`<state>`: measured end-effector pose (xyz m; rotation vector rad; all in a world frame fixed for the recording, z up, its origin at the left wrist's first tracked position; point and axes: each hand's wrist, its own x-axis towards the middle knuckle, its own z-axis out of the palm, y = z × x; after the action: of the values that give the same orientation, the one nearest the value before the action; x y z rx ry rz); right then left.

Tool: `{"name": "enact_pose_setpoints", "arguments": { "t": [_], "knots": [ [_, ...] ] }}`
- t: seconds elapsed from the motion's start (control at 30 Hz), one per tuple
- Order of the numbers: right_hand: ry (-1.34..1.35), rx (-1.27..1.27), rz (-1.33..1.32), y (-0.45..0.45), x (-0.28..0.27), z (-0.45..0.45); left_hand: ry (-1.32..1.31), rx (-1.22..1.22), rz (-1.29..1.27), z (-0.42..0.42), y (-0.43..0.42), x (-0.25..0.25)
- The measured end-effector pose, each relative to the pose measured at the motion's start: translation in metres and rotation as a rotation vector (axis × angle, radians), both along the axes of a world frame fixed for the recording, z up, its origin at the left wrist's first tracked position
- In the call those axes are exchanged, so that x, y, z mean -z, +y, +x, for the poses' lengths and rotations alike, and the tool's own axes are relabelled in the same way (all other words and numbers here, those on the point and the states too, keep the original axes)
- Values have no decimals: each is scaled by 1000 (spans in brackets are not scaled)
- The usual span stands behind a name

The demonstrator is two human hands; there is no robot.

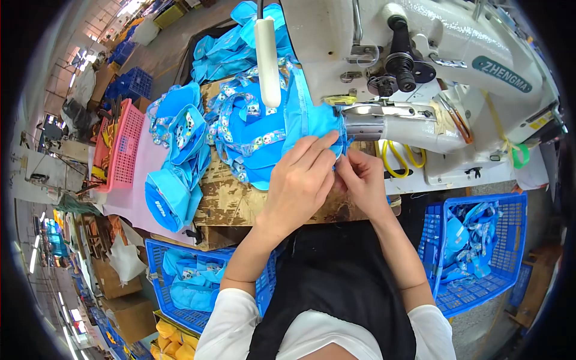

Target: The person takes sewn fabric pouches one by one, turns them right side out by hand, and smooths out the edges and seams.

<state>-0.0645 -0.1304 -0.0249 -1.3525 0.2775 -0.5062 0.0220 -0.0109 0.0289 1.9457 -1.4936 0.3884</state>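
Observation:
Blue fabric with panda-print straps (pixel 262 141) lies on the worn wooden table, its right edge at the metal arm of the white sewing machine (pixel 364 127). My left hand (pixel 302 180) rests on this fabric near the edge, fingers close together and pointing to the machine. My right hand (pixel 363 180) pinches the fabric's edge just below the machine arm, thumb and forefinger together. The fingertips of both hands nearly meet there. A yellow cord loop (pixel 401 161) lies right of my right hand.
More blue pieces (pixel 177 156) are piled at the left, others (pixel 231 51) at the back. A pink basket (pixel 124 147) stands far left. Blue baskets of fabric stand below the table at left (pixel 157 264) and right (pixel 517 240). A white rod (pixel 267 63) hangs over the fabric.

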Motion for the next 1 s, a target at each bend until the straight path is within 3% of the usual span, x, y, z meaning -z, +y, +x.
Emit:
{"name": "enact_pose_setpoints", "arguments": {
  "t": [0.37,0.5,0.53,0.67,0.77,0.83,0.87,1.0],
  "knots": [
    [-18,64,-94,-11,-2,13,59,-7,-82,10,-17,-3],
    [-57,183,-26,-4,8,9,499,273,-269,9,-6,6],
    [-56,193,-25,-3,11,7,502,281,-266,5,-2,5],
    [-77,237,-150,5,22,1,1264,219,-220,-17,31,-1],
    [-74,250,-219,9,16,0,1238,166,-225,-8,43,11],
    [-73,259,-293,11,10,1,774,-53,-290,-1,41,20],
    [-74,258,-293,13,6,2,773,-54,-291,4,38,24],
    [-108,329,-473,15,-8,9,446,-438,-504,21,14,33]
  ]
}}
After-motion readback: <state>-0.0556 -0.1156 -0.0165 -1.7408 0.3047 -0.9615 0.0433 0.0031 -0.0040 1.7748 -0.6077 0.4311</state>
